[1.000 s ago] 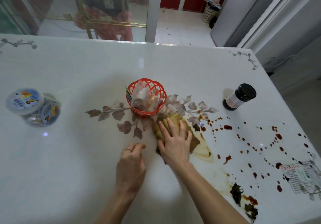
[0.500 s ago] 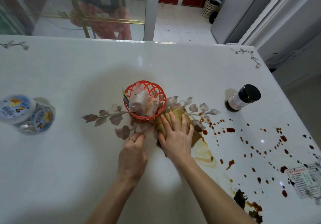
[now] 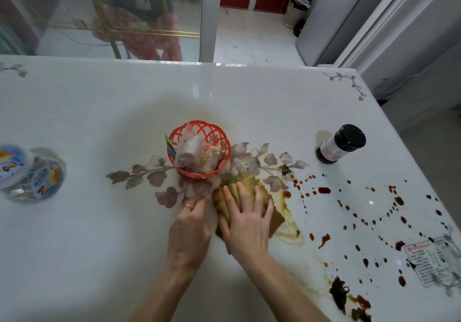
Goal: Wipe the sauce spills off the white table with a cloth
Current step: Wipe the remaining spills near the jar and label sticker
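A yellow-brown cloth (image 3: 274, 218) lies bunched on the white table (image 3: 82, 234), just below the red basket. My right hand (image 3: 245, 224) presses flat on it with straight, spread fingers. My left hand (image 3: 189, 231) rests on the table right beside the cloth's left edge, a ring on one finger, its fingertips at the cloth. Dark red sauce drops (image 3: 324, 190) are scattered over the right side of the table. A brownish wiped smear (image 3: 290, 230) lies right of the cloth, and dark sauce clumps (image 3: 340, 294) sit near the front edge.
A red plastic basket (image 3: 199, 147) with wrapped packets stands just beyond the cloth. A dark-capped bottle (image 3: 341, 144) stands at the right, a round lidded tub (image 3: 27, 172) at the left. A printed label (image 3: 429, 261) lies by the right edge.
My left hand has slid forward along the table to the cloth's left edge. My right hand keeps pressing the cloth by the basket, shifted only slightly.
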A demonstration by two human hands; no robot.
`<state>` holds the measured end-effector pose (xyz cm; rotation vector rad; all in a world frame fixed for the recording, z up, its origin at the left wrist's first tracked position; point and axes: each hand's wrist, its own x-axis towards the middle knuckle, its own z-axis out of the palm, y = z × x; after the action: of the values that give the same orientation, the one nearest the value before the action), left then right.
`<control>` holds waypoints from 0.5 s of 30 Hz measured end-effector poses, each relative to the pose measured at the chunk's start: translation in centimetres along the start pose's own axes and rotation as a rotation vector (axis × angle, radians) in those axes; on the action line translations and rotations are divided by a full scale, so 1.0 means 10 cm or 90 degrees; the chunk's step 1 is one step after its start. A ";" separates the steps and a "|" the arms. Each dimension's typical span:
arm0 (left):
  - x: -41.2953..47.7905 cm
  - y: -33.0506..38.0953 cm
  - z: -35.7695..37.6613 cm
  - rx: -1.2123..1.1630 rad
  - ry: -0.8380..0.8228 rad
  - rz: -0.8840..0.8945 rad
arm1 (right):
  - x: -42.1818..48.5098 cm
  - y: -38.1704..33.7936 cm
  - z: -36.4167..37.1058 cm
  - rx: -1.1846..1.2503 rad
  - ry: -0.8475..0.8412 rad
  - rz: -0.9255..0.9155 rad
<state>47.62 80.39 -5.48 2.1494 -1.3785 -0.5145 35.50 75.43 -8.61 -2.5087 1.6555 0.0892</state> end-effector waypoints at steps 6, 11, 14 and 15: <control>0.05 0.08 0.10 0.001 -0.013 0.008 | 0.76 0.19 -0.05 -0.017 0.010 0.051; 0.03 0.11 0.18 0.018 -0.035 0.015 | 1.15 0.45 -0.10 0.000 0.003 0.155; 0.05 0.13 0.21 0.014 -0.032 0.025 | 0.94 0.51 -0.07 0.021 0.004 0.226; 0.07 0.14 0.23 0.009 -0.031 0.031 | 0.85 0.49 -0.06 0.022 0.005 0.229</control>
<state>45.57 78.78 -6.40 2.1218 -1.4610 -0.5432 34.37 65.75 -9.46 -2.1618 2.0716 0.0855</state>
